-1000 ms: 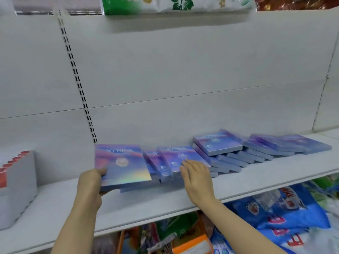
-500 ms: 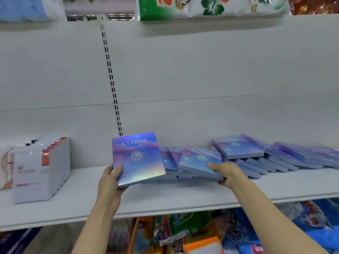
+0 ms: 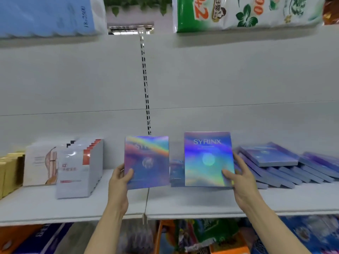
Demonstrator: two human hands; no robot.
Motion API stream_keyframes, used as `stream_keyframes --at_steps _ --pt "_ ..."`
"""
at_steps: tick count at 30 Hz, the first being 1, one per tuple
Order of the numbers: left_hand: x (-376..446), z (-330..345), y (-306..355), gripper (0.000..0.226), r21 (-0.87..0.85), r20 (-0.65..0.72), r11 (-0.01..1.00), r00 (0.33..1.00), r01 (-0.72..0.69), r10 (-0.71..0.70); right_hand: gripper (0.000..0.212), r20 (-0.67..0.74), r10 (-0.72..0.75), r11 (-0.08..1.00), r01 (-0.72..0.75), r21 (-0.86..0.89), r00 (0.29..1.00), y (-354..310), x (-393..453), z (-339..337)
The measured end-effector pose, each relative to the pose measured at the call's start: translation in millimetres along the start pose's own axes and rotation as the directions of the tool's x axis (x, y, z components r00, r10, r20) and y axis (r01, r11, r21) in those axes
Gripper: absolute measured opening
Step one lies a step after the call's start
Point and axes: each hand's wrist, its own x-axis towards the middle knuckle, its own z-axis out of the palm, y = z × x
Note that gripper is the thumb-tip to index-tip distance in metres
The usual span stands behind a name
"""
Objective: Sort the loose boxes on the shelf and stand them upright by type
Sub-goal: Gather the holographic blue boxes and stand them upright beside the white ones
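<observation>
The left hand [image 3: 119, 182] holds one holographic box [image 3: 146, 162] upright, thumb on its front, over the white shelf [image 3: 183, 204]. The right hand [image 3: 240, 180] holds a second box [image 3: 208, 158], marked SYRINX, upright just right of the first one. Right of this second box, a row of blue boxes [image 3: 275, 162] lies flat and overlapping on the shelf. Far left of the first box stand white packets [image 3: 77, 167]

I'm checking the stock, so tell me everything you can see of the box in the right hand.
The SYRINX box is a flat rectangular carton with a glossy holographic front in blue, purple and rainbow sheen, a pale disc at its centre and the brand name across the top. It stands upright, facing out, above the shelf. The right hand grips its right edge, thumb on the front.
</observation>
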Motion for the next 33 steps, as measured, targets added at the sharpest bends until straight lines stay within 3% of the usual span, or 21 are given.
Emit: stream_keyframes --at_steps 14,21,28,33 --pt "37 -129 4 0.015 0.044 -0.059 0.998 0.997 0.046 -0.043 0.069 0.009 -0.042 0.998 0.041 0.053 0.999 76 -53 124" --pt "57 -123 -7 0.019 0.113 -0.044 0.993 0.998 0.039 -0.034 0.068 -0.014 -0.076 0.997 0.076 0.013 0.997 87 -37 159" --pt "97 -96 -20 0.021 0.157 -0.098 0.987 0.995 0.045 -0.03 0.068 0.045 -0.182 0.983 0.183 -0.021 0.982 79 6 181" --pt "129 -79 -39 0.026 0.171 -0.13 0.982 0.99 0.081 -0.059 0.069 0.08 -0.174 0.982 0.179 -0.067 0.982 82 34 190"
